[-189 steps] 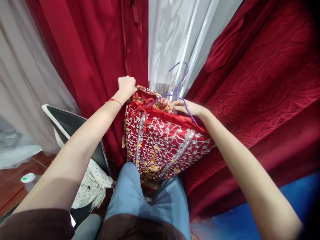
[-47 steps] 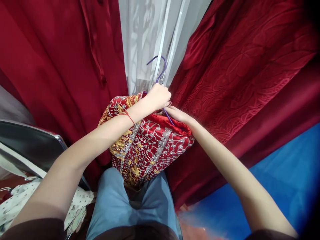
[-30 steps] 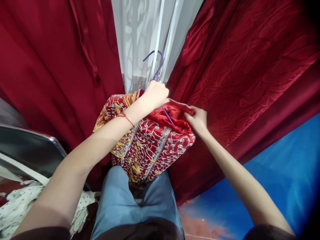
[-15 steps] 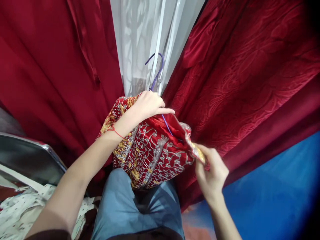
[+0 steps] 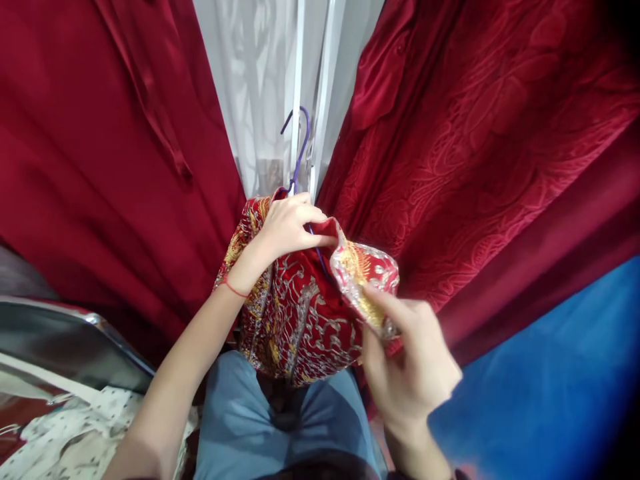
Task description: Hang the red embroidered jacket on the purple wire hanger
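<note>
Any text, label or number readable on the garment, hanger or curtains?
None readable. The red garment held by the left hand and right hand shows only gold and silver embroidery; the purple hanger and red curtains carry no writing.

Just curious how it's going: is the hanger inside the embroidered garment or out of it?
Inside: the hanger pokes out above the garment, its wire running down into the fabric beneath the left hand.
</note>
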A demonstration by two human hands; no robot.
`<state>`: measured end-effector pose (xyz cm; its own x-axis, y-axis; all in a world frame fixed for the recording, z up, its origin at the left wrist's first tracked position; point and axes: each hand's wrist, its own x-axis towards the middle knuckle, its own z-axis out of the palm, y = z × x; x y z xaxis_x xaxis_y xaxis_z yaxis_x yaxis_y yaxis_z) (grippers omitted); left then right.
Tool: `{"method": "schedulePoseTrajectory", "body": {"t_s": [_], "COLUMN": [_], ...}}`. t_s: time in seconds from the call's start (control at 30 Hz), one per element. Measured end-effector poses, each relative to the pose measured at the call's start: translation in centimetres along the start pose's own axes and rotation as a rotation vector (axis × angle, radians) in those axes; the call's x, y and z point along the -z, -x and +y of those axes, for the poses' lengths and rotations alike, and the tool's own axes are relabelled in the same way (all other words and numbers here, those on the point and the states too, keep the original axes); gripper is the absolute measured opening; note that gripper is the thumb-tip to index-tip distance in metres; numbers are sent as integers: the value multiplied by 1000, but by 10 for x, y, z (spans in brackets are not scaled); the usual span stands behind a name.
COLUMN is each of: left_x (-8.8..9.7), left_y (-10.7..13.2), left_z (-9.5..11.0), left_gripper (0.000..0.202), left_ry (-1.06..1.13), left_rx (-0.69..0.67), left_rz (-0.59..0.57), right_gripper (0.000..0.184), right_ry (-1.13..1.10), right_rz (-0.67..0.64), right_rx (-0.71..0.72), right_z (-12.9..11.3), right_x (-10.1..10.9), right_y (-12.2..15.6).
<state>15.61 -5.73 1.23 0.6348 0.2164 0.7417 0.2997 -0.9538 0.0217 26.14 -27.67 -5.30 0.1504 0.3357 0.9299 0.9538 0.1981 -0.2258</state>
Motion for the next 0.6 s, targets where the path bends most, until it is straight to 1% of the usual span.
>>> {"method": "schedulePoseTrajectory", "body": {"t_s": [0.03,0.07,0.1,0.17,0.2,0.23,0.3,0.4,0.53,0.57,0.6], "left_x": [-3,-6,-9,-14,-16,-18,-20,-21,-19,-19,-19], "left_y": [1,3,4,5,5,5,4,4,6,6,5], "left_z": [-2,-3,-4,-4,-3,-2,-1,0,2,2,3], "left_gripper": [41,40,38,34,33,32,32,33,34,34,35], "left_ry": [38,80,121,180,197,208,212,207,189,173,151], "left_rx": [-8,-20,-30,-39,-34,-24,6,29,17,16,18], "left_rz": [27,51,74,101,109,116,127,131,140,146,149], "right_gripper": [44,46,46,45,41,35,27,26,25,27,28], "right_ry": [-27,-63,-100,-126,-94,-51,36,76,47,40,43], "right_rz": [20,71,150,302,332,339,310,226,-12,-33,-13], "right_rx": [-7,-39,-93,-288,-394,-456,-509,-511,-618,-646,-664], "right_z": [-4,-6,-3,9,17,26,42,56,64,66,67], "right_x": [-5,-10,-16,-28,-33,-36,-42,-46,-47,-45,-40], "right_y": [14,30,46,76,86,93,97,94,99,99,97]}}
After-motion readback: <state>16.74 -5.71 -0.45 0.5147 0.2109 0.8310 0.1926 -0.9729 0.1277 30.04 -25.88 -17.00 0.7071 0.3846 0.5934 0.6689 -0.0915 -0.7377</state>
